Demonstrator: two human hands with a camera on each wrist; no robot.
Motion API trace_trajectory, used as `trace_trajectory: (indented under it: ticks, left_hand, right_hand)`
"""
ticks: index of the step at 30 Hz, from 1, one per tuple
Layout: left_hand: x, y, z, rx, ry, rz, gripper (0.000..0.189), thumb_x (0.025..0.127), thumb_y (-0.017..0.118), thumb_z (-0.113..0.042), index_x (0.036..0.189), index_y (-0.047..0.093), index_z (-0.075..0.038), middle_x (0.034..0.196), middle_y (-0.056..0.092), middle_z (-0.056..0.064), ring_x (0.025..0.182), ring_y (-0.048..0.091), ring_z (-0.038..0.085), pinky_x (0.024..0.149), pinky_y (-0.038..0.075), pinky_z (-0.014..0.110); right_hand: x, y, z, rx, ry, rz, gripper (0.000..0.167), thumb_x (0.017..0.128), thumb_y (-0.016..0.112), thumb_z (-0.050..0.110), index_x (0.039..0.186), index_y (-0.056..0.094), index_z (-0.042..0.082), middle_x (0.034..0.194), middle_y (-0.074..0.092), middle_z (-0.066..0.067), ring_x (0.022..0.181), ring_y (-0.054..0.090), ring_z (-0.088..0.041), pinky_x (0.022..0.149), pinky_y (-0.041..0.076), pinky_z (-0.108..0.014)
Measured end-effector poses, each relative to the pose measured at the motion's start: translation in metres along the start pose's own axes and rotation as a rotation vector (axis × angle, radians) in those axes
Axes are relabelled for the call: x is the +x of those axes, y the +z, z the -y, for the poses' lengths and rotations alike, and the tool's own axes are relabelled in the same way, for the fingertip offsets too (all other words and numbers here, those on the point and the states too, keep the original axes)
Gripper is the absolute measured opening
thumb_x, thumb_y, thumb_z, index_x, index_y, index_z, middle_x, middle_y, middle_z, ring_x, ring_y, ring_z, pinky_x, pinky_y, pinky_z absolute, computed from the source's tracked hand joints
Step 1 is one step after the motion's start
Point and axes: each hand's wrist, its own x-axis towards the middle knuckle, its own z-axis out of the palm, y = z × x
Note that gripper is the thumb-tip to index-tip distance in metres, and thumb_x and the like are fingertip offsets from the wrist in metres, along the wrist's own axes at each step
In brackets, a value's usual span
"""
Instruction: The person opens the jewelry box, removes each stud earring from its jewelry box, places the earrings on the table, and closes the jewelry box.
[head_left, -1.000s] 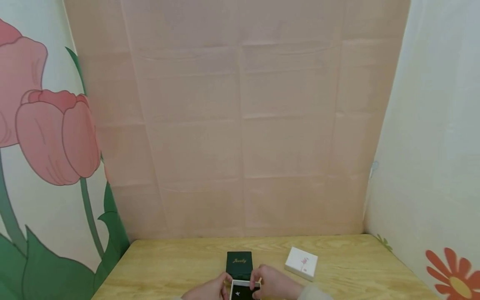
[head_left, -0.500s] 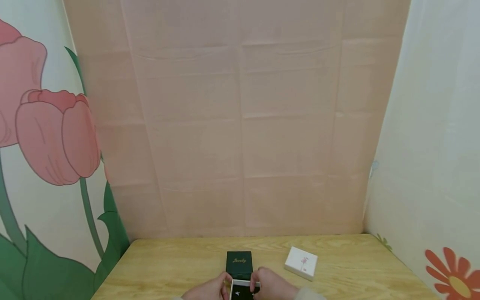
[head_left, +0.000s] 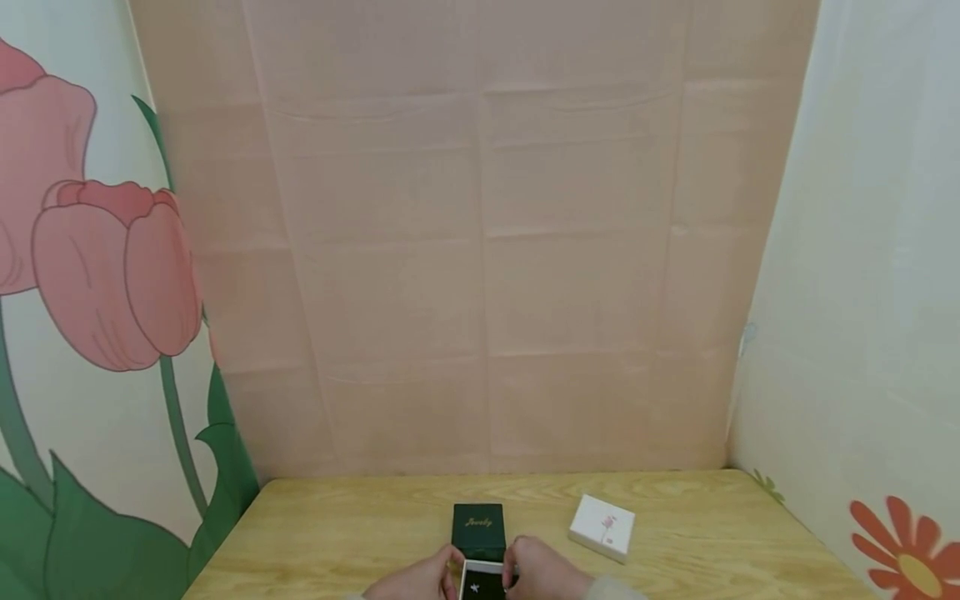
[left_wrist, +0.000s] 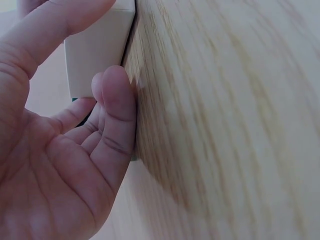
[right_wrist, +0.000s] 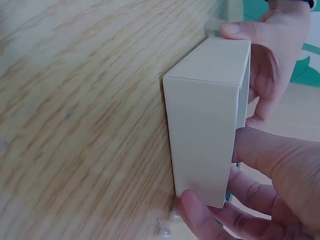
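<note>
A small white-walled jewelry box (head_left: pixel 483 565) with a black insert (head_left: pixel 486 587) lies at the table's near edge. On the insert's left part shows a star-shaped earring (head_left: pixel 475 587). My left hand (head_left: pixel 420 577) holds the box's left side, thumb and fingers at its outer wall. Over the right rim bends my right hand (head_left: pixel 547 571), with its thumb (right_wrist: pixel 260 150) reaching inside and another fingertip (right_wrist: pixel 195 212) at the outer corner. What its fingers pinch inside is hidden, so I cannot tell. A pearl stud earring (right_wrist: pixel 165 231) lies on the table below that hand.
Right behind the box stands a dark green lid (head_left: pixel 478 523) with gold lettering. A white box (head_left: pixel 602 527) with a pink flower print sits farther right on the wood-grain table (head_left: pixel 360 517). A beige cloth (head_left: pixel 480 292) hangs behind the table.
My right hand has shifted slightly left and lower, its fingers curling further over the box's right rim. The left hand, the box and the lid stay in place.
</note>
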Motion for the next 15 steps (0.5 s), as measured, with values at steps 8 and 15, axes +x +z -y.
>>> trace_trajectory:
  ticks: [8,15]
  left_hand:
    - [0.0002,-0.0005,0.0007,-0.01,0.007,0.001,0.057,0.08,0.078,-0.02,0.123,0.042,-0.018,0.09,0.063,0.007,0.078,0.06,0.018,0.069,0.047,0.028]
    - [0.0025,-0.0025,0.0043,-0.01,0.008,0.014,0.057,0.079,0.079,-0.021,0.123,0.042,-0.019,0.09,0.063,0.007,0.078,0.06,0.018,0.069,0.048,0.028]
  right_hand:
    - [0.0005,-0.0004,0.0006,-0.056,-0.018,-0.012,0.011,0.073,0.072,0.002,0.068,0.067,0.011,0.063,0.057,0.011,0.057,0.048,-0.002,0.056,0.042,-0.021]
    - [0.0023,0.0009,0.0011,-0.061,0.025,-0.002,0.012,0.073,0.071,0.002,0.068,0.066,0.012,0.061,0.058,0.01,0.057,0.049,-0.004,0.055,0.043,-0.022]
